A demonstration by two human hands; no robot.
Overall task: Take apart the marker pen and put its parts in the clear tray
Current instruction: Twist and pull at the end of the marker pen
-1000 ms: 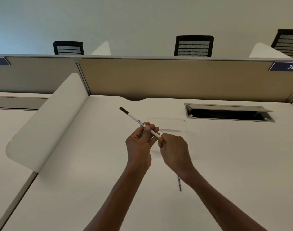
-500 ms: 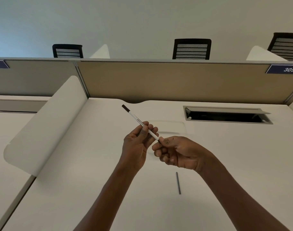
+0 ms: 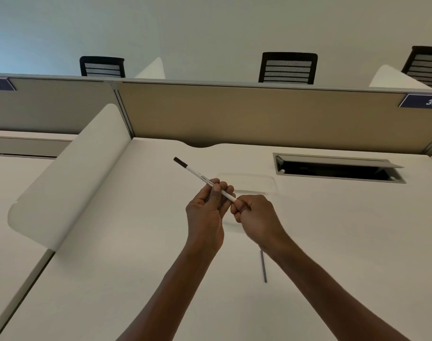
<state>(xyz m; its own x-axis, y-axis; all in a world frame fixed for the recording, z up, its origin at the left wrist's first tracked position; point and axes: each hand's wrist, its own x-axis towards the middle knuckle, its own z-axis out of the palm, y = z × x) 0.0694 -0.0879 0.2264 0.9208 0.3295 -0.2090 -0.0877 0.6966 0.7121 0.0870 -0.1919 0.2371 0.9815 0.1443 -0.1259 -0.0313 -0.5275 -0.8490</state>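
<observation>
Far left there's a neighbouring desk behind a curved white side divider (image 3: pixel 62 178) that slants down between the two workspaces. Then comes the main white desk (image 3: pixel 111 267), pale and matte, backed by a tan partition panel (image 3: pixel 247 114) with a grey top rail. Over the rail you can see three black mesh-backed chairs, one on the left (image 3: pixel 102 66), one in the middle (image 3: pixel 287 68) and one cut off at the right edge (image 3: pixel 425 65), all against a plain off-white wall. A blue plate reading 305 (image 3: pixel 423 101) sits on the partition at right, and below it an open cable hatch (image 3: pixel 338 169) is sunk into the desk.

Hands are raised over the middle of the desk, close together, nearly touching. The left hand (image 3: pixel 206 212) pinches the marker pen (image 3: pixel 202 179) around its white barrel with curled fingers, the dark cap end pointing up and to the left. The right hand (image 3: pixel 255 217) is curled around the pen's near end, fingertips clamped right at the barrel tip, so both hands grip the same pen.

The clear tray (image 3: pixel 271 184) lies flat on the desk just behind the hands, hard to make out. A thin grey rod (image 3: pixel 263 266) lies on the desk near the right forearm.
</observation>
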